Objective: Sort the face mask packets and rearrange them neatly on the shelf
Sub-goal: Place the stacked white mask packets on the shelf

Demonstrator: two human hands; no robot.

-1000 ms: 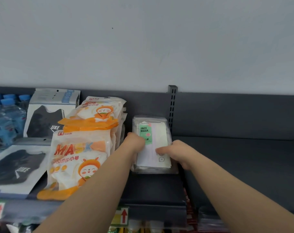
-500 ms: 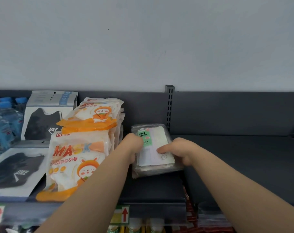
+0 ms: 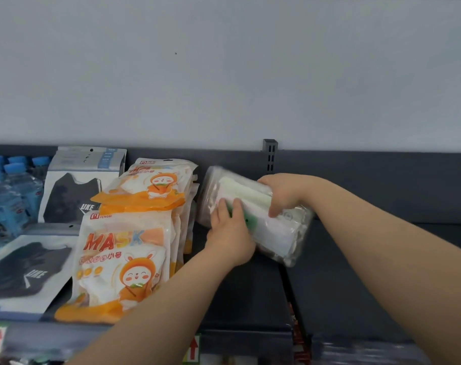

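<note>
Gripping a stack of clear face mask packets (image 3: pixel 275 229) with both hands, over the dark shelf (image 3: pixel 245 299).
Head view: the stack sits tilted and motion-blurred, with white and pale green masks showing through glossy plastic. The left hand (image 3: pixel 230 237) curls round its near left edge, and the right hand (image 3: pixel 286 193) clasps its far end. Orange mask packets (image 3: pixel 124 259) lie just beside it on the left.
</note>
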